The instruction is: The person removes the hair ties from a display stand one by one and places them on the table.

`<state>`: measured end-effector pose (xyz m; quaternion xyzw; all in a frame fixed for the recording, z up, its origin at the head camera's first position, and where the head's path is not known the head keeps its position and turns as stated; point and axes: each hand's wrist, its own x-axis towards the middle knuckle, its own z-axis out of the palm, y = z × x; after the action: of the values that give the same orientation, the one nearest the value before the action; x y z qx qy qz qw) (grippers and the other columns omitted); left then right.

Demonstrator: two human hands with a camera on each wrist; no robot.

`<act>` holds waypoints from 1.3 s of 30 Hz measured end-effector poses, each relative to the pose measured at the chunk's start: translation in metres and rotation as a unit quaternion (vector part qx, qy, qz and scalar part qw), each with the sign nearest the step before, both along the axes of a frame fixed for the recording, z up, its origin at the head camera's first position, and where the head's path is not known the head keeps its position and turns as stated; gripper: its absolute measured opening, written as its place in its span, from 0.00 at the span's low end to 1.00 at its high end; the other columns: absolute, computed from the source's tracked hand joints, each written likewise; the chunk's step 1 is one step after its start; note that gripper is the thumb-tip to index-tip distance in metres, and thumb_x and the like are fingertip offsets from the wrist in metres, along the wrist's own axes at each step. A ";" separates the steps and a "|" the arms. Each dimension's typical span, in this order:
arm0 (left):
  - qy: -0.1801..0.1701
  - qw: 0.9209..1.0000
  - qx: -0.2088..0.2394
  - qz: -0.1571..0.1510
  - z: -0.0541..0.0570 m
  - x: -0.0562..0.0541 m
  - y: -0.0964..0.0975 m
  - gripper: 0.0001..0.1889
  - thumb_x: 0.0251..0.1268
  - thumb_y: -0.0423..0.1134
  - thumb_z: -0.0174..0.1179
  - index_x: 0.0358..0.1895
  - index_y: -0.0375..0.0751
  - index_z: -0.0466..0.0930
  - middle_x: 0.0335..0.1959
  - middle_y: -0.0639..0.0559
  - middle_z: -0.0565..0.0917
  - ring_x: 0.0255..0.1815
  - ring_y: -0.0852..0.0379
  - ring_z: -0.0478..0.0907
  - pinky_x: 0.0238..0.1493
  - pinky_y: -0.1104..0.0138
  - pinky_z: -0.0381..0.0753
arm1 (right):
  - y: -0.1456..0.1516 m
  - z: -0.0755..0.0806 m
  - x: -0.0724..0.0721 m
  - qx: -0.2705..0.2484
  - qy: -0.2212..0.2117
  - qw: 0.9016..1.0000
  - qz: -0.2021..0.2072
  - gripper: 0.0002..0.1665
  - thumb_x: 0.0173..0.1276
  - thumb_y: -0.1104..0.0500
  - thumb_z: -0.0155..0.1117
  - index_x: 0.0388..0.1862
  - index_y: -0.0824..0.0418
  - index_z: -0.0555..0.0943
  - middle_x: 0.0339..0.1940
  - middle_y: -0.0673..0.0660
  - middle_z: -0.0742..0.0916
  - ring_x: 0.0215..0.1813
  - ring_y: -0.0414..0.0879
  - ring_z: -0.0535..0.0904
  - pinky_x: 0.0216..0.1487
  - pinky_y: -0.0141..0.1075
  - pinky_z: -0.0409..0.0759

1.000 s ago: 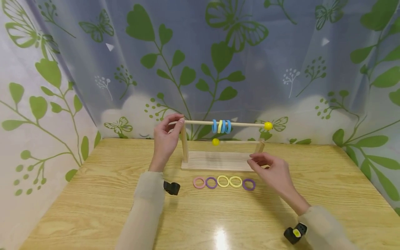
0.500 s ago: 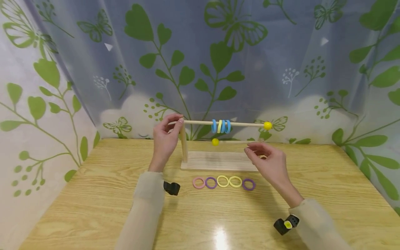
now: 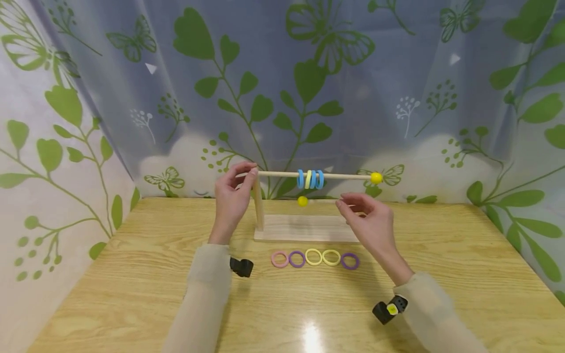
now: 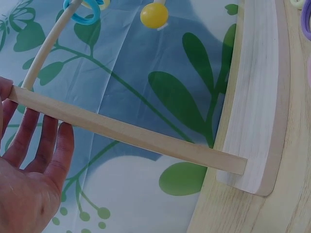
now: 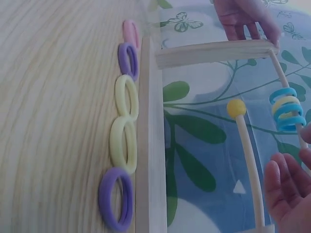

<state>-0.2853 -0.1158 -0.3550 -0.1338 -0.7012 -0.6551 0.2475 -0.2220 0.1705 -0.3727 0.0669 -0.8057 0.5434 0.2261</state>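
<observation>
My left hand (image 3: 231, 203) pinches the top of the left post (image 4: 126, 128) of a wooden stand, thumb in front and fingers behind. From that post the upper rod (image 3: 342, 176) runs right to a yellow ball (image 3: 376, 178). Several blue rings (image 3: 320, 179) and a yellow ring (image 3: 308, 180) hang on it. Below is the lower rod (image 5: 250, 170), tipped with another yellow ball (image 3: 302, 201). My right hand (image 3: 372, 223) hovers before the stand's right side, fingers loosely bent, nothing seen between them. It hides the right post in the head view.
A row of rings lies before the stand's base (image 3: 300, 228): a pink ring (image 3: 272, 260), two purple rings, one at the right end (image 5: 104, 196), and two yellow rings (image 5: 116, 94). The wood-grain table (image 3: 154, 279) reaches a patterned curtain (image 3: 379, 98).
My right hand has moved up and left, from beside the stand's base to the height of the lower rod. The left hand keeps its place on the post.
</observation>
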 end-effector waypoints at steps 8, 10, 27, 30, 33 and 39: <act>-0.004 1.000 0.003 -0.001 -0.002 0.000 -0.001 0.11 0.74 0.40 0.62 0.51 0.38 0.86 0.48 0.49 0.84 0.42 0.57 0.83 0.40 0.74 0.84 | -0.015 0.002 -0.007 -0.025 0.018 0.999 -0.006 0.11 0.67 0.57 0.74 0.44 0.61 0.89 0.42 0.61 0.92 0.34 0.31 0.84 0.33 0.26 0.84; -0.005 1.000 0.003 -0.002 -0.002 0.000 -0.001 0.11 0.74 0.40 0.62 0.51 0.38 0.86 0.47 0.50 0.84 0.43 0.56 0.83 0.40 0.74 0.84 | -0.018 0.003 -0.007 -0.024 0.022 0.999 -0.005 0.10 0.67 0.57 0.74 0.44 0.60 0.90 0.42 0.59 0.92 0.34 0.31 0.84 0.33 0.25 0.83; -0.023 1.000 0.006 0.002 0.000 0.001 0.001 0.13 0.75 0.34 0.60 0.55 0.29 0.83 0.49 0.45 0.83 0.42 0.58 0.81 0.41 0.74 0.84 | -0.034 0.005 -0.017 -0.019 0.061 0.998 -0.013 0.11 0.67 0.55 0.75 0.43 0.60 0.89 0.39 0.57 0.92 0.35 0.32 0.84 0.33 0.24 0.81; -0.024 1.000 0.007 0.003 0.000 -0.001 0.001 0.12 0.75 0.32 0.60 0.54 0.28 0.83 0.47 0.48 0.83 0.41 0.59 0.81 0.41 0.74 0.83 | -0.036 0.006 -0.018 -0.023 0.070 0.997 -0.014 0.10 0.66 0.55 0.75 0.42 0.59 0.90 0.38 0.57 0.92 0.34 0.32 0.84 0.33 0.24 0.81; -0.023 1.000 0.009 0.004 0.000 -0.001 0.001 0.12 0.74 0.32 0.60 0.53 0.29 0.83 0.46 0.52 0.83 0.41 0.60 0.81 0.40 0.74 0.83 | -0.039 0.007 -0.020 -0.026 0.074 0.997 -0.015 0.09 0.66 0.56 0.76 0.42 0.59 0.90 0.37 0.57 0.92 0.34 0.32 0.84 0.33 0.23 0.81; -0.014 1.000 0.010 0.003 0.000 0.000 0.001 0.11 0.74 0.35 0.62 0.53 0.35 0.85 0.46 0.54 0.83 0.41 0.60 0.82 0.40 0.75 0.82 | -0.043 0.008 -0.022 -0.035 0.072 0.996 -0.024 0.10 0.66 0.55 0.76 0.41 0.59 0.90 0.36 0.58 0.92 0.34 0.32 0.83 0.32 0.20 0.80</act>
<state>-0.2848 -0.1148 -0.3551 -0.1200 -0.6984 -0.6632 0.2409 -0.2442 0.1271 -0.3647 0.0791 -0.7691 0.5595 0.2988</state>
